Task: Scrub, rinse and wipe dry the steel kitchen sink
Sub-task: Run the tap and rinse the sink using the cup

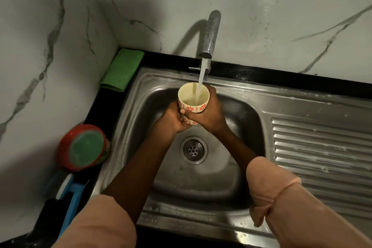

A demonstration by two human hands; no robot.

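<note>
cloth (122, 69): green, folded, on the counter up and left of your hands, well apart from them.
scrubber (84, 147): round pad in a red dish, left of your left forearm, nearer that arm.
brush (69, 201): blue handle, on the counter by your left sleeve.
left hand (172, 119): wrapped round the lower left side of the cup.
cup (193, 101): upright, mouth up, long axis vertical, taking the stream from the tap (210, 34).
right hand (207, 115): curled round the cup's right side, fingers meeting the left hand's.
hands: together, both clamped on the cup.
sink (237, 123): directly under your hands; drain (193, 150) just below them.
drainboard (322, 153): ribbed, wet, right of your right forearm.
key relation: likely a rinse fill. The basin is straight below and the drainboard to the right, so you'd tip the cup down or rightward; the right hand is nearer the board.
</note>
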